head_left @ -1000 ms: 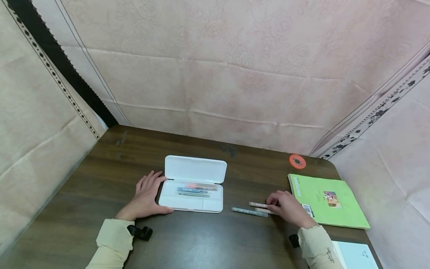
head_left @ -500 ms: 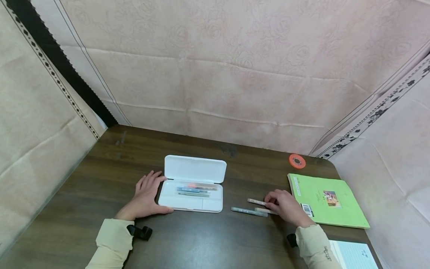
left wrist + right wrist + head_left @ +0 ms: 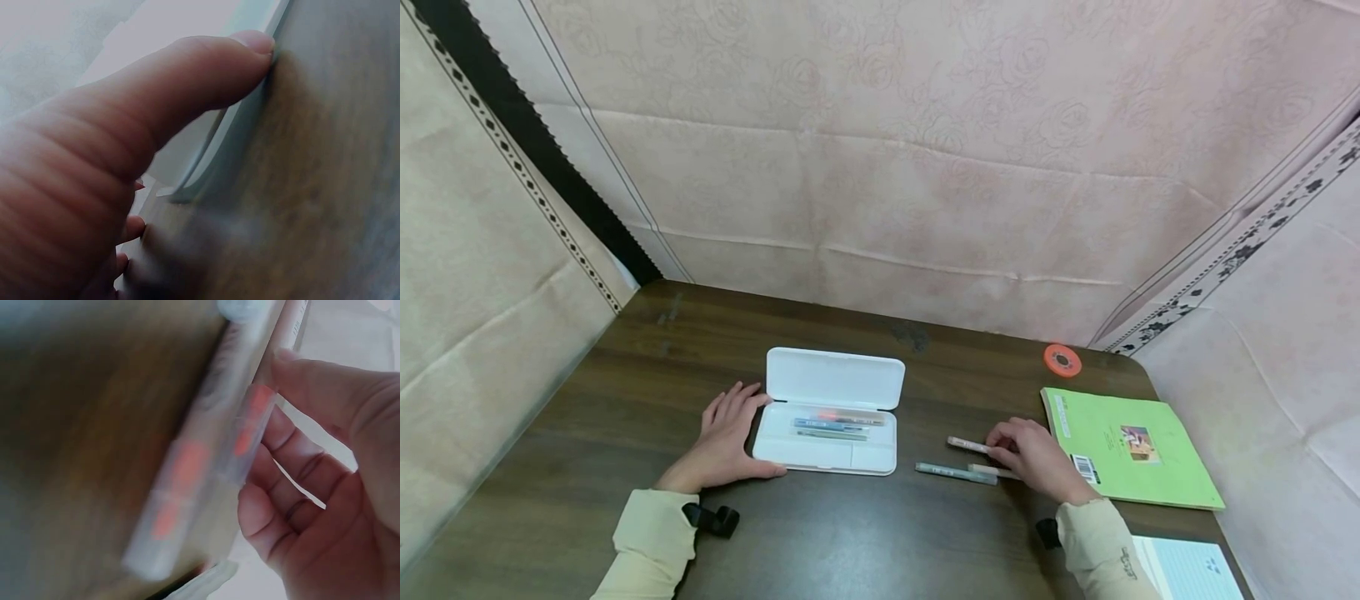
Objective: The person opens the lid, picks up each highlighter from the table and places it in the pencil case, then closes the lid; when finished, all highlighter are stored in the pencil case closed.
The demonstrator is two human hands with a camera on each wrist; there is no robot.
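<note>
My left hand (image 3: 724, 442) spans the left end of an open white pencil case (image 3: 812, 458). Its thumb (image 3: 212, 69) lies along the case's front edge, while the spread fingers reach its back left side. Several pens (image 3: 831, 424) lie inside the case. To the right, my right hand (image 3: 1033, 458) pinches a pale marker (image 3: 966, 444) between thumb and fingers; the right wrist view shows its clear cap (image 3: 250, 428) with orange inside. Beside it lie a second pale marker (image 3: 178, 481) and a grey-green pen (image 3: 946, 472) on the table.
A green book (image 3: 1138, 450) lies right of my right hand, with a lined notepad (image 3: 1187, 567) nearer the front. An orange-red disc (image 3: 1062, 360) sits at the back right of the wooden table (image 3: 820, 542). Patterned cloth (image 3: 880, 167) hangs behind and at both sides.
My right hand has shifted slightly left and away from me, and the marker in it has swung away from the other two. The left hand and the case have stayed put.
</note>
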